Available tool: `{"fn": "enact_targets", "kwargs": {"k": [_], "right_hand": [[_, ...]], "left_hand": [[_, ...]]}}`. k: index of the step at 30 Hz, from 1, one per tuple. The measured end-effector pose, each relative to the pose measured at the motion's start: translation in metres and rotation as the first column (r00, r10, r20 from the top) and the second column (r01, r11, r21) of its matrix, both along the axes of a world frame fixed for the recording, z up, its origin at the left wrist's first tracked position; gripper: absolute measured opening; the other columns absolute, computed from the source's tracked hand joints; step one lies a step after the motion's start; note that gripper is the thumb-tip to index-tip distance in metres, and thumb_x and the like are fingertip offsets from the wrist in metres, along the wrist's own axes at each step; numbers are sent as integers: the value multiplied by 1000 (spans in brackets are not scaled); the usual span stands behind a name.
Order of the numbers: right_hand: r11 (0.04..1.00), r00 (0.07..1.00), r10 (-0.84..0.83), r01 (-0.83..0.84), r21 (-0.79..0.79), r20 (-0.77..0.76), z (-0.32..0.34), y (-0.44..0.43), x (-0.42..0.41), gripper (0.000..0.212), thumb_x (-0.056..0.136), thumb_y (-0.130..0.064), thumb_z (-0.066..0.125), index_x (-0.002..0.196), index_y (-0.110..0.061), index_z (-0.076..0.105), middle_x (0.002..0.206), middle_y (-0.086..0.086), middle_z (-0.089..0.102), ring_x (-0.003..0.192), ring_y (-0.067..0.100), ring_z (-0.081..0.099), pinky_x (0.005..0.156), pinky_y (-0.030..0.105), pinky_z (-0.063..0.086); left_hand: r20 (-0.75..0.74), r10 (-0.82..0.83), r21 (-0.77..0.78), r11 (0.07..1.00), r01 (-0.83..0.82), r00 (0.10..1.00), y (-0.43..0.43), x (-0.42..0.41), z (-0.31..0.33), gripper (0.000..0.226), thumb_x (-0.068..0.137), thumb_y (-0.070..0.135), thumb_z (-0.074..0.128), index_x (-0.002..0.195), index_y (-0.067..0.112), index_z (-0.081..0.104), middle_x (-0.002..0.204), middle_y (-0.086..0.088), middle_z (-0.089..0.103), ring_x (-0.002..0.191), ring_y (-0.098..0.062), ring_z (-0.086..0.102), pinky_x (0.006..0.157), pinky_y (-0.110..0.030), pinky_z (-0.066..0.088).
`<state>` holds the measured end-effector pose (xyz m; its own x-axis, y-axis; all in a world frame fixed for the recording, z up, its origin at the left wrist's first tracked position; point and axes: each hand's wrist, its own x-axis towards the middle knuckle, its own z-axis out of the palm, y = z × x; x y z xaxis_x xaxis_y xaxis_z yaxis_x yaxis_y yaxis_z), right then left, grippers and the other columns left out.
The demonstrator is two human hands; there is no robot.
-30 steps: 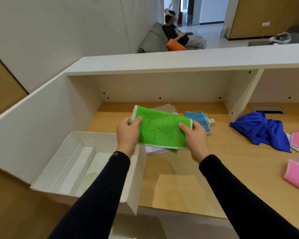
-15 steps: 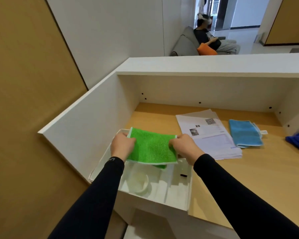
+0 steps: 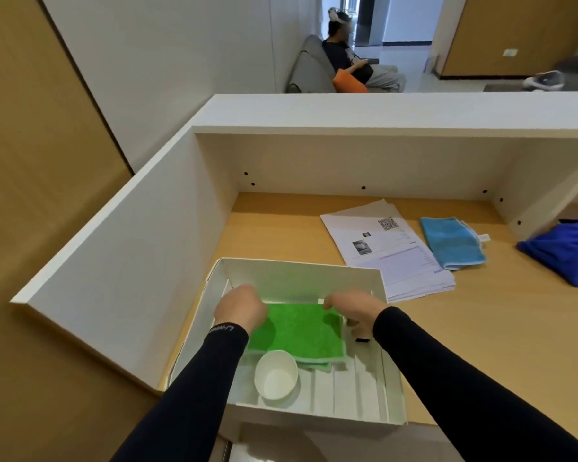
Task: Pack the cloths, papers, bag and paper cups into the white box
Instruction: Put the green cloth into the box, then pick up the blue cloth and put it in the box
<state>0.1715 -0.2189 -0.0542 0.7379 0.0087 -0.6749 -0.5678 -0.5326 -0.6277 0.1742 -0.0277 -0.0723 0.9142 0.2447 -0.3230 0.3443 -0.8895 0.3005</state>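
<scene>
My two hands reach into a white box (image 3: 301,273) of thin card, rectangular and open-topped, at the near left edge of the wooden table (image 3: 481,328). Inside it lie one folded green cloth (image 3: 297,331), fluffy terry with a pale hem, and one round white paper cup (image 3: 276,374), upright and empty, touching the cloth's near edge. My left hand (image 3: 241,308) rests curled on the cloth's far left corner; my right hand (image 3: 354,310) pinches its far right corner with bent fingers. Both sleeves are black. To the right of the box, on the table, sits one loose stack of printed papers (image 3: 391,251), white with small photos and a square code. Just right of it lies one folded light blue cloth (image 3: 451,243), then one crumpled dark blue cloth (image 3: 564,253) at the far right.
</scene>
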Motion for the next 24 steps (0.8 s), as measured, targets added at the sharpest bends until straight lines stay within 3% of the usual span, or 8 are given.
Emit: {"fn": "enact_targets", "kwargs": {"k": [2, 5, 7, 9, 14, 19, 24], "right_hand": [[999, 996, -43, 41, 24, 78, 13, -3, 7, 24, 90, -23, 51, 111, -10, 49, 108, 6, 47, 98, 25, 52, 74, 34, 46], [972, 959, -194, 159, 175, 208, 40, -14, 17, 22, 89, -21, 52, 106, -7, 52, 103, 10, 59, 83, 21, 60, 66, 32, 51], [942, 920, -275, 199, 271, 278, 57, -27, 22, 17, 89, -19, 52, 100, -7, 57, 96, 10, 62, 77, 20, 61, 66, 32, 50], [915, 883, -345, 241, 324, 318, 68, -44, 25, 14, 89, -18, 52, 97, -9, 59, 90, 8, 63, 75, 19, 61, 66, 32, 51], [852, 818, -484, 359, 381, 312, 66, -96, 28, 10, 91, -14, 49, 89, -14, 58, 82, 4, 62, 72, 15, 59, 69, 31, 52], [812, 773, -557, 431, 395, 303, 47, -159, 37, 14, 92, -16, 47, 101, -12, 57, 89, 5, 62, 77, 15, 61, 70, 31, 53], [800, 761, -578, 457, 388, 295, 37, -242, 56, 20, 91, -12, 45, 75, -19, 55, 80, 3, 58, 77, 16, 58, 65, 29, 52]], "left_hand": [[136, -29, -12, 999, 31, 990, -10, 9, 18, 14, 86, 20, 49, 82, 11, 59, 88, -10, 67, 84, -27, 63, 64, -28, 44], [340, -3, -226, 970, 85, 940, -32, 25, 49, 16, 87, 26, 50, 90, 17, 64, 77, 3, 64, 70, -15, 58, 55, -25, 41], [404, 40, -375, 919, 126, 914, -48, 34, 64, 16, 85, 25, 52, 90, 16, 65, 85, 1, 68, 78, -19, 63, 65, -30, 50], [422, 60, -464, 871, 158, 905, -64, 42, 73, 14, 84, 24, 53, 88, 18, 65, 88, -1, 69, 84, -22, 65, 75, -35, 54], [395, 6, -545, 807, 229, 919, -119, 59, 78, 12, 84, 21, 52, 84, 19, 64, 88, -2, 69, 88, -25, 65, 81, -40, 54], [380, -44, -580, 767, 275, 924, -185, 72, 75, 14, 83, 19, 51, 76, 22, 63, 82, -1, 69, 75, -20, 66, 65, -33, 52], [344, -46, -575, 779, 250, 938, -264, 90, 66, 13, 84, 22, 52, 76, 24, 62, 81, 0, 67, 77, -20, 63, 64, -32, 51]]}}
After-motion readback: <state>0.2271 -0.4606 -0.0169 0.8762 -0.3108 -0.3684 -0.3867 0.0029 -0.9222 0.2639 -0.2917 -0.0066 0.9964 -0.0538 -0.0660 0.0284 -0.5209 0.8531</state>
